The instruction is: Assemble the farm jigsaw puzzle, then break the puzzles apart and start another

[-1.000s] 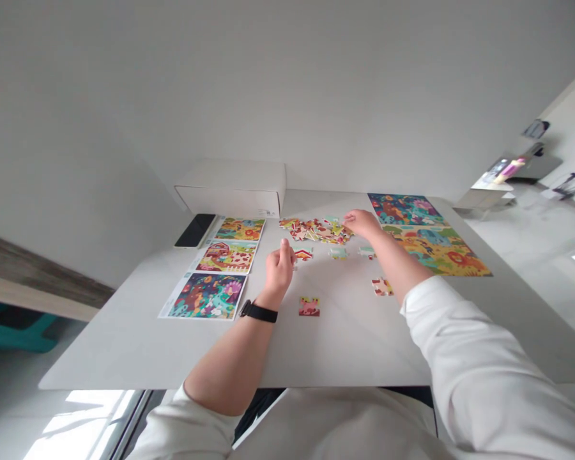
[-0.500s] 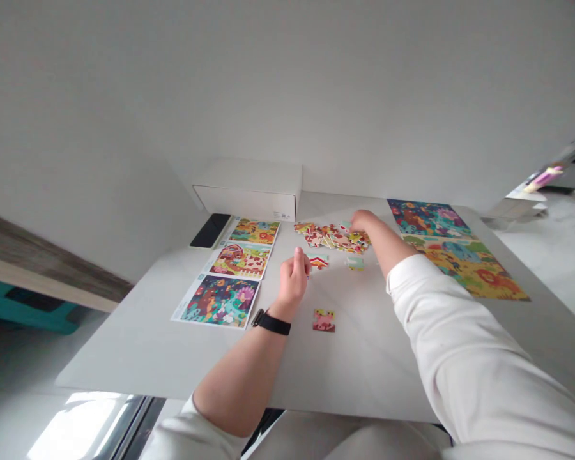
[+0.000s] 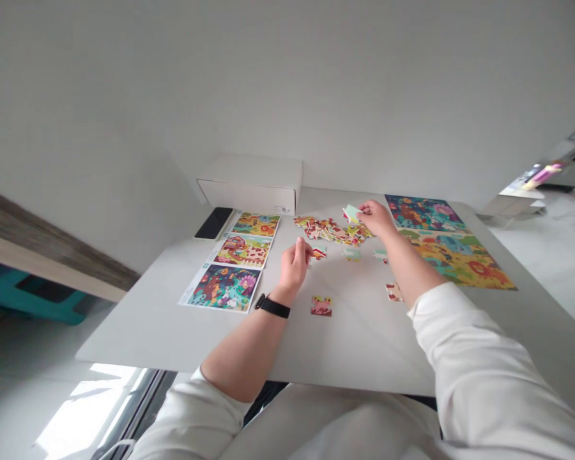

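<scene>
Pinched in my right hand (image 3: 376, 218), a pale green puzzle piece (image 3: 352, 214) with a reddish edge is raised above the far side of the pile of puzzle pieces (image 3: 333, 231). My left hand (image 3: 294, 265) is closed, thumb up, right beside a red-and-orange striped puzzle piece (image 3: 319, 253); whether its fingers grip anything is hidden. Two pale pieces lie nearer than the pile, one of them a green-white piece (image 3: 351, 255). A pink pig piece (image 3: 321, 305) lies closer to me. By my right forearm is a brown-and-white piece (image 3: 393, 292), partly covered.
On the left lie three picture sheets (image 3: 225, 287) and a dark phone (image 3: 214, 223). A white box (image 3: 249, 188) stands at the back against the wall. Two assembled-looking pictures (image 3: 460, 255) lie on the right side of the white table (image 3: 354, 358).
My right hand has lifted a pale green puzzle piece up from the pile. My left hand has stayed nearly in place. The view has shifted slightly.
</scene>
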Tool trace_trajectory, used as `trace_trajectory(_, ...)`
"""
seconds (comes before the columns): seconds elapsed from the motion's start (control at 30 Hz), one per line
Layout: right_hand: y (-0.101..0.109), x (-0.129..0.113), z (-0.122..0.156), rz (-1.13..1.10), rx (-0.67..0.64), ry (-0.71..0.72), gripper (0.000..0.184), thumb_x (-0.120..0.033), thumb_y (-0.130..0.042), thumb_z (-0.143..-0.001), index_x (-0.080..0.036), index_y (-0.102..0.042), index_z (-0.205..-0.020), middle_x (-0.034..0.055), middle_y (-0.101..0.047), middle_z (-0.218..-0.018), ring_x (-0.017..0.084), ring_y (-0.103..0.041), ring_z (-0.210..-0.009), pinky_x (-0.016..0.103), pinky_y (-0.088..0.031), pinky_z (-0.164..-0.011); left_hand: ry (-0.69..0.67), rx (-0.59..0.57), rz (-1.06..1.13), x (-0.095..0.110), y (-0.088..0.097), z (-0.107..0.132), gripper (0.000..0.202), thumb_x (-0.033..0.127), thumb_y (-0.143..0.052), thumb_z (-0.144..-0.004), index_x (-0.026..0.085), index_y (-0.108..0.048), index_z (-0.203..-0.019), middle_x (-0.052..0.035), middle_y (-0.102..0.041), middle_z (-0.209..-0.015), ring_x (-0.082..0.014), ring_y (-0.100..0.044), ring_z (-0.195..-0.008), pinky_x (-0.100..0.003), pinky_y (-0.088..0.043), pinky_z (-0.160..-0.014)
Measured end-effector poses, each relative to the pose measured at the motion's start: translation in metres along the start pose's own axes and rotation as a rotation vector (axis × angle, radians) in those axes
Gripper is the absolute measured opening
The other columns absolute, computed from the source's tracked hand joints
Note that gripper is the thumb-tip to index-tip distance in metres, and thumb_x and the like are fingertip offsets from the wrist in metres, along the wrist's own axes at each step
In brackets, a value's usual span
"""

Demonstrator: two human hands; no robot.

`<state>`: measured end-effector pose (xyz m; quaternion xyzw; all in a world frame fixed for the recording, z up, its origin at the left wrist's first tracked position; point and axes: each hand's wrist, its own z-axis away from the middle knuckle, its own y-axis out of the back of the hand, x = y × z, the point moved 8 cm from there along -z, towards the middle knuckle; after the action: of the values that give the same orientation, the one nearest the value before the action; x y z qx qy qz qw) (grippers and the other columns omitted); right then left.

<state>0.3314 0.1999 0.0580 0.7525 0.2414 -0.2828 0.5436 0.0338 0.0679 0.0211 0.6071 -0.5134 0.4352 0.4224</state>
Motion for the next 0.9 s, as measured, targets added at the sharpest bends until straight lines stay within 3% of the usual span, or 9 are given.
trace_trajectory(0.17, 0.027, 0.004, 0.06, -0.384, -0.011, 0.04, 0.032, -0.045, -0.076, -0.081, -0.022, -0.068, -0.102, 0.0019, -0.07, -0.089, 0.018, -0.066, -0.074, 0.031, -0.057, -0.07, -0.029, -0.029, 0.013, -0.001, -0.008, -0.003, 0.04, 0.061, -0.06, -0.1, 0.022, -0.063, -0.094, 0.0039, -0.056, -0.067, -0.0118, -0.051, -0.058, -0.024, -0.042, -0.056)
trace_trajectory(0.3, 0.016, 0.003, 0.115, -0.549, -0.023, 0.017, 0.04, -0.055, -0.077, -0.078, -0.024, -0.068, -0.102, 0.0008, -0.07, -0.089, 0.016, -0.064, -0.072, 0.029, -0.056, -0.068, 0.007, -0.117, 0.057, -0.009, -0.022, -0.004, 0.035, 0.054, -0.071, -0.094, 0.021, -0.064, -0.104, 0.0023, -0.064, -0.074, -0.01, -0.056, -0.057, -0.021, -0.044, -0.053)
trace_trajectory(0.4, 0.001, 0.005, 0.14, -0.58, 0.024, -0.012, 0.044, -0.06, -0.075, -0.078, -0.023, -0.068, -0.101, 0.0009, -0.07, -0.086, 0.016, -0.063, -0.072, 0.03, -0.055, -0.07, 0.052, -0.23, 0.082, -0.011, -0.035, -0.001, 0.037, 0.051, -0.076, -0.09, 0.019, -0.066, -0.105, -0.0017, -0.069, -0.082, -0.0117, -0.063, -0.062, -0.022, -0.049, -0.053)
trace_trajectory(0.53, -0.015, 0.002, 0.151, -0.604, -0.001, 0.003, 0.044, -0.06, -0.075, -0.078, -0.023, -0.069, -0.101, 0.0031, -0.074, -0.094, 0.018, -0.067, -0.079, 0.031, -0.056, -0.074, 0.076, -0.297, 0.1, -0.008, -0.042, 0.004, 0.039, 0.048, -0.082, -0.086, 0.017, -0.069, -0.106, -0.0045, -0.072, -0.089, -0.0134, -0.068, -0.071, -0.024, -0.056, -0.059)
trace_trajectory(0.7, -0.022, -0.006, 0.153, -0.609, -0.061, 0.044, 0.038, -0.054, -0.075, -0.081, -0.023, -0.071, -0.101, 0.0, -0.072, -0.085, 0.018, -0.067, -0.076, 0.031, -0.056, -0.075, 0.11, -0.365, 0.131, -0.01, -0.047, 0.009, 0.048, 0.05, -0.088, -0.08, 0.017, -0.069, -0.109, -0.0066, -0.076, -0.094, -0.0136, -0.07, -0.075, -0.025, -0.057, -0.063)
trace_trajectory(0.9, -0.03, -0.01, 0.158, -0.584, -0.101, 0.07, 0.038, -0.055, -0.074, -0.083, -0.023, -0.072, -0.103, 0.0003, -0.072, -0.087, 0.017, -0.067, -0.075, 0.03, -0.055, -0.073, 0.145, -0.414, 0.155, -0.02, -0.054, 0.01, 0.053, 0.048, -0.092, -0.075, 0.018, -0.065, -0.11, -0.0034, -0.078, -0.085, -0.0134, -0.07, -0.07, -0.024, -0.054, -0.062)
